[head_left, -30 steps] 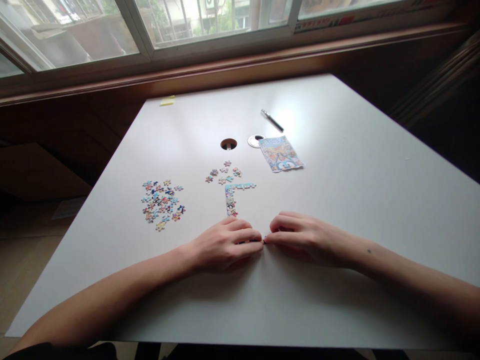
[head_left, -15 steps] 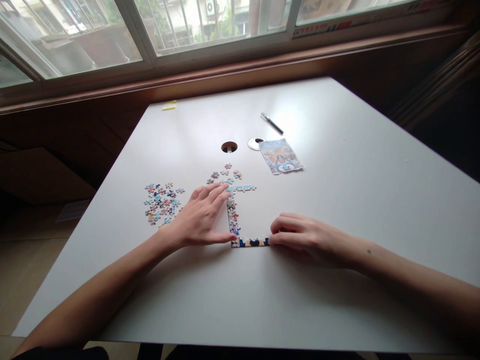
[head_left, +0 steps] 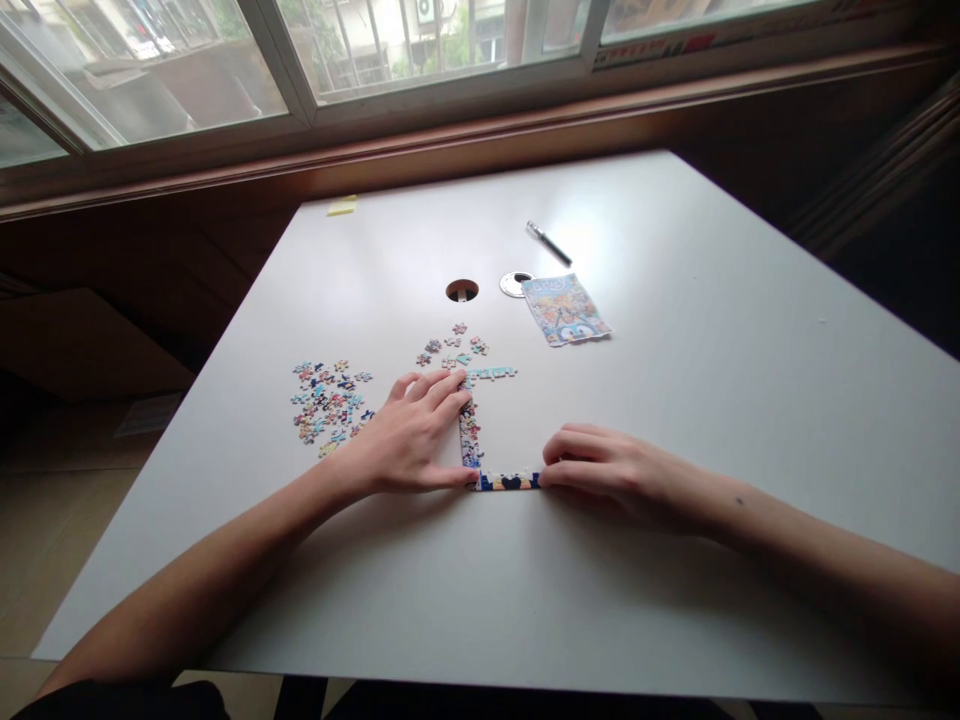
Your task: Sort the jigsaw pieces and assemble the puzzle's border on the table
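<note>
Joined jigsaw pieces form a partial puzzle frame (head_left: 469, 440) on the white table, with a left side, a short top strip (head_left: 495, 373) and a bottom strip (head_left: 511, 482). My left hand (head_left: 416, 430) lies spread along the left side, fingertips at the top corner and thumb at the bottom corner. At the right end of the bottom strip, my right hand (head_left: 592, 465) has its fingers curled and pinched against the strip's end; its fingertips are partly hidden. Left of my left hand lies a pile of loose puzzle pieces (head_left: 326, 400), and several more pieces (head_left: 452, 343) lie beyond the top corner.
A picture sheet (head_left: 568, 308) lies beyond the puzzle, overlapping a round cover (head_left: 516, 284). A cable hole (head_left: 462, 291) opens in the white table (head_left: 712, 350). Farther back are a pen (head_left: 549, 243) and a yellow sticky note (head_left: 342, 205). A window runs behind.
The view has shifted slightly. My left thumb has slid a little to the right over the bottom corner of the frame. My right hand stays at the bottom strip's end.
</note>
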The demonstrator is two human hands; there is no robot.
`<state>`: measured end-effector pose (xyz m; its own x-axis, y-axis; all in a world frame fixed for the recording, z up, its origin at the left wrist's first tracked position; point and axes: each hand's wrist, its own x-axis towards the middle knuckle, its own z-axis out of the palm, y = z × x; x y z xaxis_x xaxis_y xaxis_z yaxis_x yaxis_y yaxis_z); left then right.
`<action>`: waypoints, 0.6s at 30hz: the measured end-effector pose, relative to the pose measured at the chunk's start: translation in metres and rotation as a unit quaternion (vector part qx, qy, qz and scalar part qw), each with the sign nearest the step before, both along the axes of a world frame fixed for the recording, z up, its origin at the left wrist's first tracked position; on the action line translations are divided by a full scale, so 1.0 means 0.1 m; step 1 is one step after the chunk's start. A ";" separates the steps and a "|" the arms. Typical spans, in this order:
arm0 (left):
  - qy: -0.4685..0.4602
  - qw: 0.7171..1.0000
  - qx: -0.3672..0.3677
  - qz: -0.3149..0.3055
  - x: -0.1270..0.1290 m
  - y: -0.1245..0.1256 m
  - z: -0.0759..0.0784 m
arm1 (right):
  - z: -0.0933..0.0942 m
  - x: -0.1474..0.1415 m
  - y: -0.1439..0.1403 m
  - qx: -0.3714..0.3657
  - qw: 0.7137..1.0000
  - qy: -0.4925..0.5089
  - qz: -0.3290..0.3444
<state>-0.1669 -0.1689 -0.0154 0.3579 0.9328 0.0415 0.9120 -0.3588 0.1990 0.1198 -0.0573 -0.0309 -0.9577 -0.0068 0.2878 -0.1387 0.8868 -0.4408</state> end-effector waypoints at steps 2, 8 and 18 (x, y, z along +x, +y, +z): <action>-0.002 1.000 0.001 -0.001 -0.01 0.00 0.00 | -0.01 0.00 0.00 0.002 1.000 -0.001 0.001; 0.000 1.000 0.006 -0.003 -0.01 0.00 0.01 | -0.01 0.02 0.00 0.004 1.000 -0.003 0.000; 0.003 1.000 0.019 0.002 0.00 0.01 0.00 | -0.01 0.02 0.00 0.000 1.000 -0.003 -0.001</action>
<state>-0.1673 -0.1680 -0.0153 0.3554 0.9317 0.0749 0.9140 -0.3632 0.1807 0.1216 -0.0570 -0.0318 -0.9596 -0.0054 0.2812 -0.1344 0.8871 -0.4415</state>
